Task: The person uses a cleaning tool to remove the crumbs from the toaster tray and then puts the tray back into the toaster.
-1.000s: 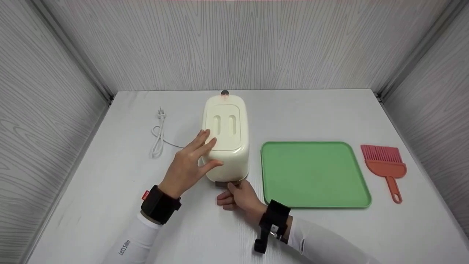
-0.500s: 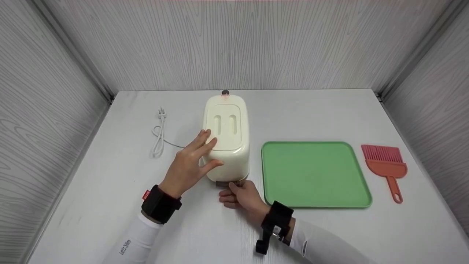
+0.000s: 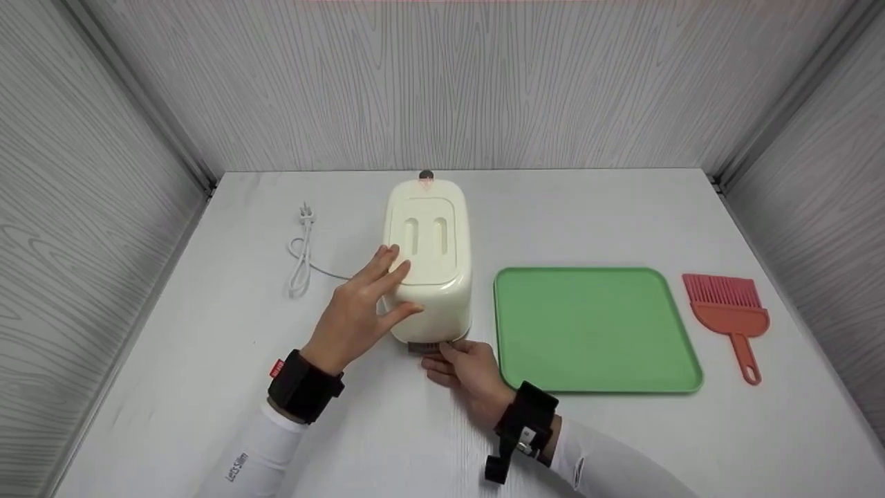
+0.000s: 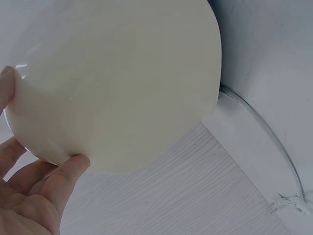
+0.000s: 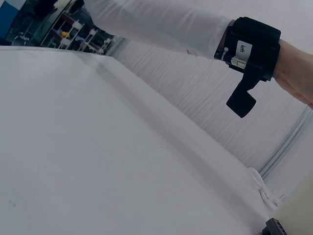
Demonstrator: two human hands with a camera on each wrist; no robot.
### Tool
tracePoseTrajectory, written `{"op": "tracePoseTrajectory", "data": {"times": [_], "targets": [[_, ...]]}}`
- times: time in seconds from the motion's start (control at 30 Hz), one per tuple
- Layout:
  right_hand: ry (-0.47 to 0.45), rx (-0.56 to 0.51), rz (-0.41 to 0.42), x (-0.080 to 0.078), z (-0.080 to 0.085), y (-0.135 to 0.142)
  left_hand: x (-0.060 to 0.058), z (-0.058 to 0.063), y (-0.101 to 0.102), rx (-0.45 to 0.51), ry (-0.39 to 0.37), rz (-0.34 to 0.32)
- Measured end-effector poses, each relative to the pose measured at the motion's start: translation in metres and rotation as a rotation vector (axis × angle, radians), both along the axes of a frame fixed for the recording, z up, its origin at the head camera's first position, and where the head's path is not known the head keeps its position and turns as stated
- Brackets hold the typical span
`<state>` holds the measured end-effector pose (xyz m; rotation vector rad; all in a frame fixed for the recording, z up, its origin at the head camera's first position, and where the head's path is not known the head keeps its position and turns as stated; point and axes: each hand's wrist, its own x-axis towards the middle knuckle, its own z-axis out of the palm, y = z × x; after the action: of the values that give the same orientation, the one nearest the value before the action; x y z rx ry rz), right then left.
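Note:
A cream toaster [image 3: 425,263] with a lid and two short recesses stands mid-table, its narrow end towards me. Spread over its near left corner, my left hand [image 3: 349,315] has fingertips on the lid edge and thumb against the near end. The left wrist view shows these fingertips [image 4: 78,161] on the glossy shell. Low at the near end sticks out a dark tab [image 3: 418,346], ridged in the right wrist view. My right hand [image 3: 473,377] pinches the tab's right end, thumb on top and the other fingers bent below; those fingers lie outside the right wrist view.
A green tray [image 3: 598,328] lies right of the toaster, close to my right wrist. Beyond it is an orange-red hand brush [image 3: 729,315]. The toaster's white cord and plug [image 3: 304,242] lie coiled on the left. Panels [image 3: 442,83] enclose the back and sides.
My right hand has slid a little to the right along the tab, so more of it shows. The left hand and the toaster have barely moved.

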<state>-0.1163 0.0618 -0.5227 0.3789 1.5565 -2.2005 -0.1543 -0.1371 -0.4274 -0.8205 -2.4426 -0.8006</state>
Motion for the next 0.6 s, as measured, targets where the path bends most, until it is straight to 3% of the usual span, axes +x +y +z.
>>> {"op": "tracePoseTrajectory", "data": {"times": [0.33,0.6], "targets": [[0.033,-0.011,0.021,0.0012,-0.0001,-0.0012,0.0013,0.0011,-0.0007,-0.003,0.0,0.001],[0.062,0.048,0.058,0.0028,-0.0012,0.0005,0.0004,0.0002,0.0,-0.005,-0.011,0.002]]}}
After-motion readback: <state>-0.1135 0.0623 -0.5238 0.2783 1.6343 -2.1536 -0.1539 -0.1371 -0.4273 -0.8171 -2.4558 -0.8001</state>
